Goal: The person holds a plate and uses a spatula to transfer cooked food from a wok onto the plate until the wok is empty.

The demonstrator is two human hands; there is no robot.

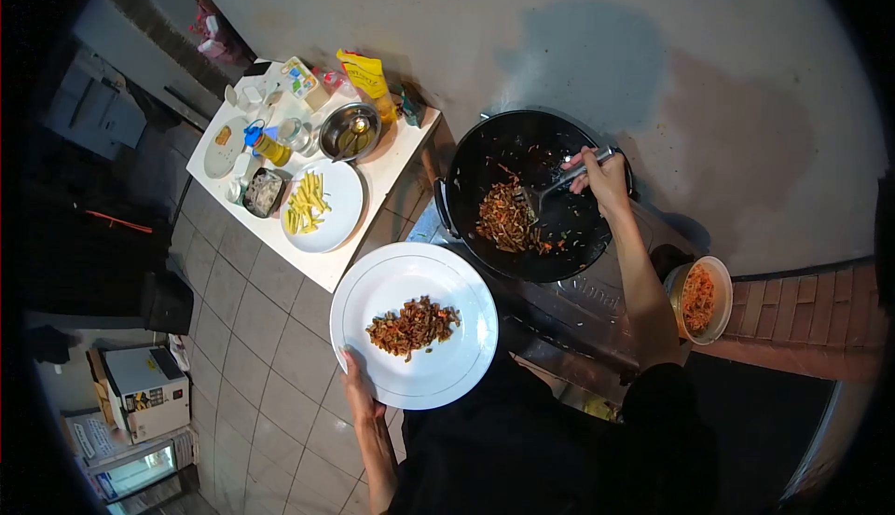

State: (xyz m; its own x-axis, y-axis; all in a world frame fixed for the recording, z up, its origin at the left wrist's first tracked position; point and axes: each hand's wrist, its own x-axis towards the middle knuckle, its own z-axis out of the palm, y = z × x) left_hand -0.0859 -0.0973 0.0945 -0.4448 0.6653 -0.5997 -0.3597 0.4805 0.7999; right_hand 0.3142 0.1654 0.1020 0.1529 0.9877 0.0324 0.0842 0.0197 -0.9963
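My left hand [361, 390] holds a large white plate [419, 267] by its rim, beside the pan. A heap of brown cooked food [412, 327] lies on the plate's middle. In my right hand [601, 178] is the handle of a metal spatula [565, 179], its head down in a black wok [578, 142]. Shredded food [506, 219] with orange bits is gathered around the spatula's head, and a few scraps cling to the wok's inside. The wok rests on a stove [587, 301].
A white table [380, 176] at the left bears a plate of yellow sticks [347, 200], a steel bowl [351, 131], an oil bottle [272, 150] and a yellow packet [365, 77]. A bowl of shredded orange food [699, 299] stands right of my right forearm.
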